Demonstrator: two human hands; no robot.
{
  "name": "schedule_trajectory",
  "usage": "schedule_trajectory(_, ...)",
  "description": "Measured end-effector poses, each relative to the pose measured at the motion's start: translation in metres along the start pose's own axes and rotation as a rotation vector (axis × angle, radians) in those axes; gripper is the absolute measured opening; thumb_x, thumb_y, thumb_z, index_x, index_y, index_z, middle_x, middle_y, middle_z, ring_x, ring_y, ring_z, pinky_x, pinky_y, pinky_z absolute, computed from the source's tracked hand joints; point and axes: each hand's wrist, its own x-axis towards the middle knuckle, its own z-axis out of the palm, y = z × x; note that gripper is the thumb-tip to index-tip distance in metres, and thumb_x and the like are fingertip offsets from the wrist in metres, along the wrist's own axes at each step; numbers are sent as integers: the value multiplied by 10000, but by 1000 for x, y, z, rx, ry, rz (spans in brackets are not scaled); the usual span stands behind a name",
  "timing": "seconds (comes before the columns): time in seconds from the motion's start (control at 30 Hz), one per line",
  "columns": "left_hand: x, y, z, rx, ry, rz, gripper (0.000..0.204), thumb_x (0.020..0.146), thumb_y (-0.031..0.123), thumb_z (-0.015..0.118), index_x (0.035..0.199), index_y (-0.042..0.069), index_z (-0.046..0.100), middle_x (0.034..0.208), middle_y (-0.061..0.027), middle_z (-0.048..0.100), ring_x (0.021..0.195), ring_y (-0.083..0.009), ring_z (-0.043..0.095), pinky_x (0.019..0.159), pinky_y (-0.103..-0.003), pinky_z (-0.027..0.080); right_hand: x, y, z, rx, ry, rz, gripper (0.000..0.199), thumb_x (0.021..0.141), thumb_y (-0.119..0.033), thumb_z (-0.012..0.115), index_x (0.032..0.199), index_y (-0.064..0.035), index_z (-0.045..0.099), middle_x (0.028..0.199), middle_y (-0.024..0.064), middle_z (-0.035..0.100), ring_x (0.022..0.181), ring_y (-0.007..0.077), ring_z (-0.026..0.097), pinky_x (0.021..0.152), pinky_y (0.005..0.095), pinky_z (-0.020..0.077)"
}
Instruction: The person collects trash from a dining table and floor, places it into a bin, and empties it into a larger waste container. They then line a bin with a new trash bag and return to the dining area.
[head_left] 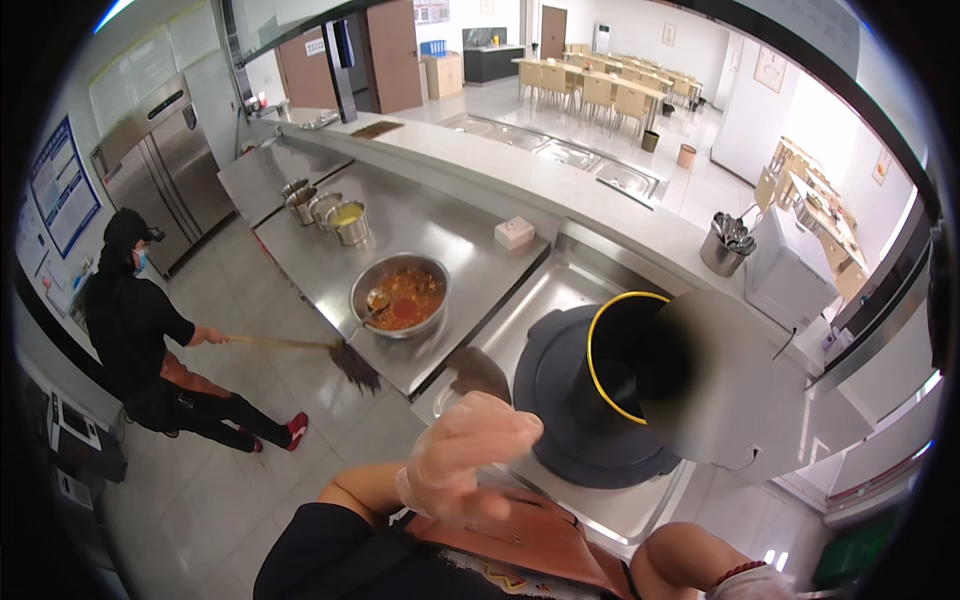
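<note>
My left hand [462, 452], in a thin clear glove, is raised in front of my brown apron [510, 535]. Its fingers are loosely bent, apart from the thumb, with nothing visible in them. My right hand [752, 583] hangs low by the bottom edge; a red bracelet circles the wrist and the fingers are out of sight. Just beyond my left hand is a big round dark grey tub [550, 400] in a steel sink [548, 283]. On the tub rests a black bucket [612, 372] with a yellow rim, its right side hidden by a grey blur.
On the steel counter [455, 235] stand a bowl [402, 295] of red stew with a ladle, several metal pots [350, 224] and a tissue box [514, 233]. A utensil holder [725, 250] is at right. To the left, a person [140, 320] holds a broom [352, 365].
</note>
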Motion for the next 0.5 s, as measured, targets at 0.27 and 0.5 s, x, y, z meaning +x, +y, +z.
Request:
schedule_trajectory(0.27,29,48,35,-622,138,-83,295,900,215,461,1110,11,494,1085,-242,563,894,-366,588,772,-503,477,-115,-39,7,-601,443,903,212,787,-208,633,850,-6,626,734,88,618,667,227,603,625,333,475)
schedule_trajectory(0.5,24,41,-36,-449,240,63,191,873,229,529,780,63,544,917,-98,606,689,-203,583,572,-302,436,-107,-18,-14,-608,507,1236,446,769,9,545,1213,23,503,676,13,499,622,146,476,629,277,426)
